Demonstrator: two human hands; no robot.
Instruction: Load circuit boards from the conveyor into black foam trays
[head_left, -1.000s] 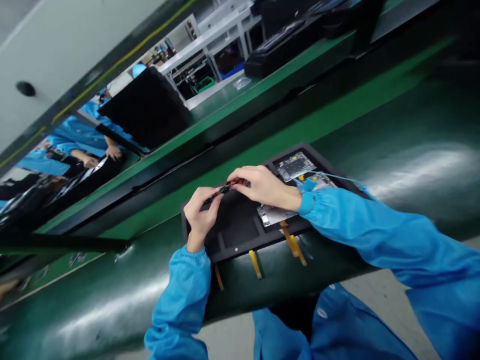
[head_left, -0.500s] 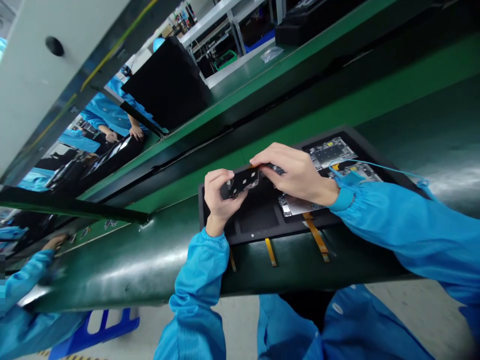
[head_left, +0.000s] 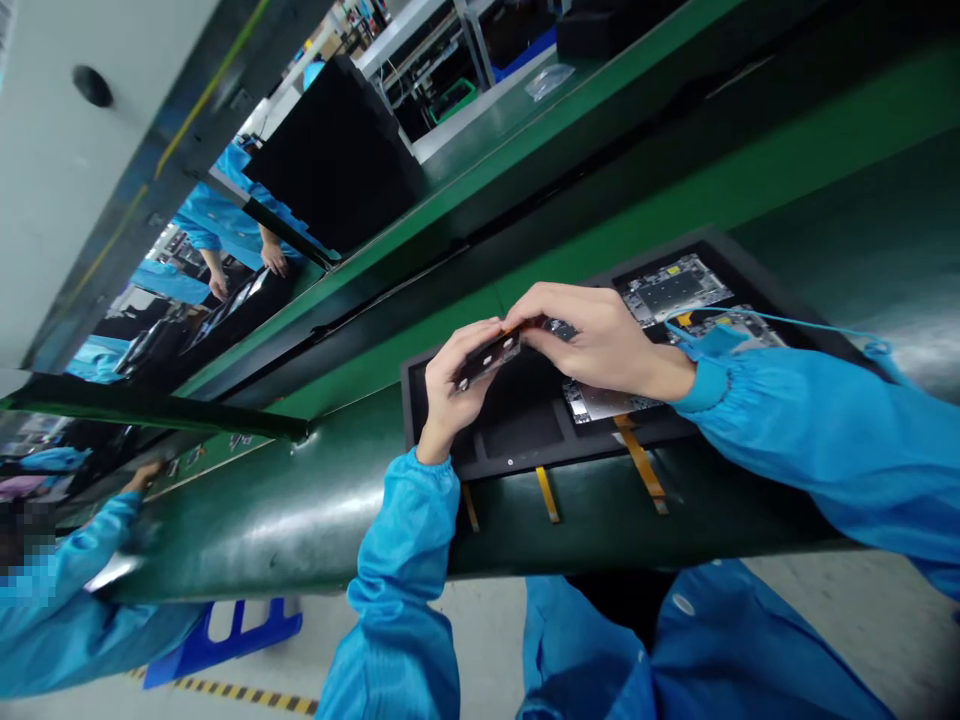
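My left hand [head_left: 456,385] is closed around a small dark circuit board [head_left: 491,358] with pale square pads, tilted above a black foam tray [head_left: 517,455]. At the board's upper right end, my right hand [head_left: 577,325] pinches its thumb and forefinger on what looks like an orange flex cable, mostly hidden by the fingers. More circuit boards [head_left: 679,290] lie in the tray's right part, partly covered by my right hand and sleeve. Orange flex cables [head_left: 641,465] hang over the tray's near edge.
The tray rests on a green conveyor belt [head_left: 337,490]. A blue wrist cord [head_left: 810,325] runs from my right cuff. A dark metal post [head_left: 165,408] crosses at left. Co-workers' hands [head_left: 274,255] work across the line; another person's arm [head_left: 112,520] reaches in at left.
The board has tipped to a steeper angle, and my left fingers have come up over its top edge towards my right fingertips. My right hand keeps its pinch.
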